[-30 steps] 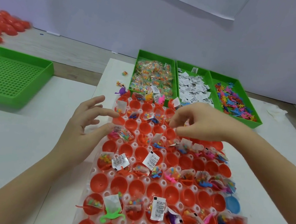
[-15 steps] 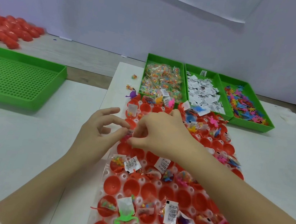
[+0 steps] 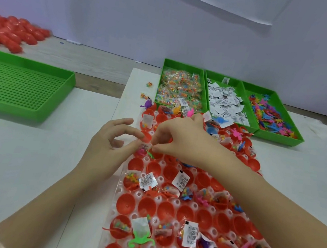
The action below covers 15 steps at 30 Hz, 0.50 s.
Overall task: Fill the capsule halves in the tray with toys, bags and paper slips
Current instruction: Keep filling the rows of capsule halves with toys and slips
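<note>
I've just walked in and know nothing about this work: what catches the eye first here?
A big tray of red capsule halves runs down the middle, some rows stuffed with colourful toys, bags and paper slips. The left hand and right hand meet, fingers curled, over its left edge. Behind it sit three green bins.

Three bins behind tray; perforated tray left.

One clear plastic dimpled tray of round red capsule halves shows one blue capsule half. Two bare hands reach over it, left hand and right hand. Behind it stand three small green plastic bins. To its left sits one large green perforated basket. Two loose clear bead bags lie beyond its far-left corner.
</note>
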{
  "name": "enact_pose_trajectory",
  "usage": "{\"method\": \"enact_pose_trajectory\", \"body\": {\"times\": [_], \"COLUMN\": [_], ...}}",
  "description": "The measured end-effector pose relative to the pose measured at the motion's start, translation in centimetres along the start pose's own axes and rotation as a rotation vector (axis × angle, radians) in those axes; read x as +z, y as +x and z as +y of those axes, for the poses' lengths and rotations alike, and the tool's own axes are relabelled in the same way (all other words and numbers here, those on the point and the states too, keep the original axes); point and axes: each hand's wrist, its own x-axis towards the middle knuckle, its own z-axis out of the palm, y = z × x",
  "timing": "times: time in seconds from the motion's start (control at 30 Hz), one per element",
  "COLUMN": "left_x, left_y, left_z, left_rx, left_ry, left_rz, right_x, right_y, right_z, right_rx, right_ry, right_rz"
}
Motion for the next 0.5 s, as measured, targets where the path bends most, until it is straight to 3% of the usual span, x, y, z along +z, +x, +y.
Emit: {"method": "enact_pose_trajectory", "body": {"times": [0.23,0.33,0.5], "left_x": [-0.02,0.06,0.01], "left_y": [-0.01,0.00,-0.05], "left_z": [-0.19,-0.14,-0.08], "left_rx": [0.018,0.016,0.030], "left_ry": [0.009,0.002,0.013], "left_rz": [0.006,0.000,-0.001], "right_x": [-0.57,-0.13,-0.57], "right_y": [0.44,0.76,0.74], "right_z": [-0.55,-1.05,-0.52], "right_rx": [-0.055,-0.041,0.039], "right_ry": [-0.145,-0.208,-0.089], "right_rz": [-0.099,-0.056,0.002]}}
